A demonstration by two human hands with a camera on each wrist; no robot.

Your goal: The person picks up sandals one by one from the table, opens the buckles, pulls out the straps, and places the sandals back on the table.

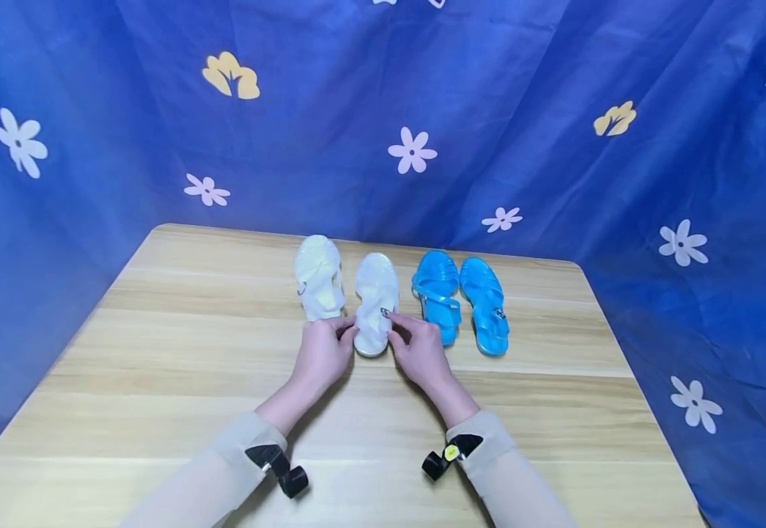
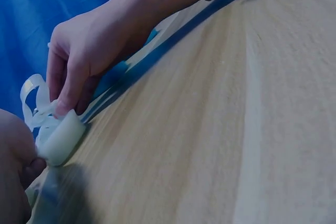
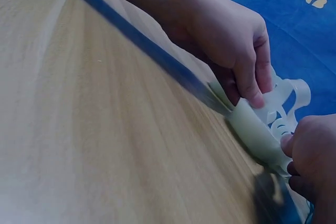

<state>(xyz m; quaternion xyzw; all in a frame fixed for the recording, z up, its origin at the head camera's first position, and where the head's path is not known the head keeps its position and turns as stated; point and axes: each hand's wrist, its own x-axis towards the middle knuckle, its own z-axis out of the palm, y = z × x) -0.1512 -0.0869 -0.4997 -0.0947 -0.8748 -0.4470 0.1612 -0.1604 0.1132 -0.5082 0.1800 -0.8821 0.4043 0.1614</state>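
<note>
A white jelly sandal (image 1: 374, 293) stands toe-away on the table, between both hands. My left hand (image 1: 322, 357) pinches its left side near the heel; in the right wrist view the left hand (image 3: 231, 45) has thumb and fingers on the sandal (image 3: 254, 129). My right hand (image 1: 420, 353) pinches the right side by the strap and buckle (image 1: 385, 312); the left wrist view shows the right hand (image 2: 94, 45) at the strap of the sandal (image 2: 63, 140). The other white sandal (image 1: 317, 271) lies just left, its heel partly hidden by my left hand.
Two blue jelly sandals, one (image 1: 437, 275) beside my right hand and another (image 1: 481, 286) farther right, lie with toes away. The wooden table (image 1: 178, 352) meets a blue flowered curtain (image 1: 330, 147) at the back and sides.
</note>
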